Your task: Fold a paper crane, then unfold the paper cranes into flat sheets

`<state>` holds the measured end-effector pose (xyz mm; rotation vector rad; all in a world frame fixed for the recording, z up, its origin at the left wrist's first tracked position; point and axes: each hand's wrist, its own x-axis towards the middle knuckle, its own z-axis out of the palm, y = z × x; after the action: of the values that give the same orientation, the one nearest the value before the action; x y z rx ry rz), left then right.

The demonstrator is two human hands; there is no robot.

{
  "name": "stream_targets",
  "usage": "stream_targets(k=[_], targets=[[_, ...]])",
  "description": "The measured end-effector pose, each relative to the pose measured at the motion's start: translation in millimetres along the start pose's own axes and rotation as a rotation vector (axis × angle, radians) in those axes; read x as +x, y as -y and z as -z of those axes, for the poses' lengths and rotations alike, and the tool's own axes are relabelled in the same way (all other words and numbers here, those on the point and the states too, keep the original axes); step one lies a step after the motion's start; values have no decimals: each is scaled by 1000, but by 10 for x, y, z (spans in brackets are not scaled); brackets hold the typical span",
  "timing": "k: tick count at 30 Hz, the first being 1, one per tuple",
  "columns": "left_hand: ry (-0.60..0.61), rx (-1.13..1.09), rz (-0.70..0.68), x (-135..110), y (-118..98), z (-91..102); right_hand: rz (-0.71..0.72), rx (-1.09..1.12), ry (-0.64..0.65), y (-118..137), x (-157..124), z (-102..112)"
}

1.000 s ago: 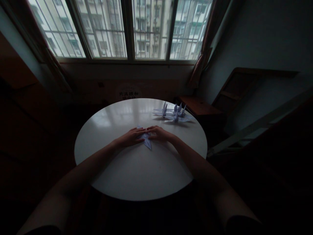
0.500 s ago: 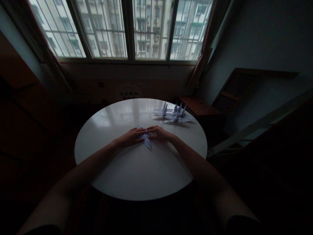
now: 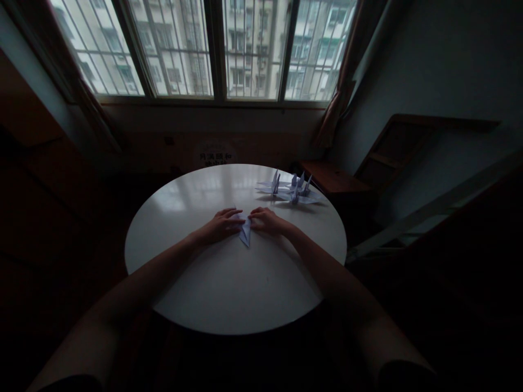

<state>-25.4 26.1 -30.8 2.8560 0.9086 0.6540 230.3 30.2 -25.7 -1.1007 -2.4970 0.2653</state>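
Note:
A partly folded piece of pale blue paper point(image 3: 245, 233) lies near the middle of the round white table point(image 3: 229, 294), its point towards me. My left hand point(image 3: 218, 225) grips its left side with curled fingers. My right hand point(image 3: 266, 220) pinches its right side, fingertips almost meeting the left hand's. Two finished pale blue paper cranes point(image 3: 292, 190) stand at the table's far right.
A large barred window point(image 3: 212, 49) fills the wall beyond the table. A low wooden bench point(image 3: 330, 177) and a leaning wooden frame point(image 3: 392, 147) stand to the right. The room around the table is dark.
Both hands have lifted from lying flat on the paper and now pinch its sides. The paper looks narrower than before. The cranes have not moved.

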Motion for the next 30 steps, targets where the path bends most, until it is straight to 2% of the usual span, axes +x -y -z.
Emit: stream_targets(k=[8,19,30], targets=[[-15,5,56,13,9,50,-11,10,5,48,-13,31],[-13,-8,17,10,-16,80,-1,10,81,85,-31,97],[24,58,26,12,-59,71,-103,-6,100,224,-55,95]])
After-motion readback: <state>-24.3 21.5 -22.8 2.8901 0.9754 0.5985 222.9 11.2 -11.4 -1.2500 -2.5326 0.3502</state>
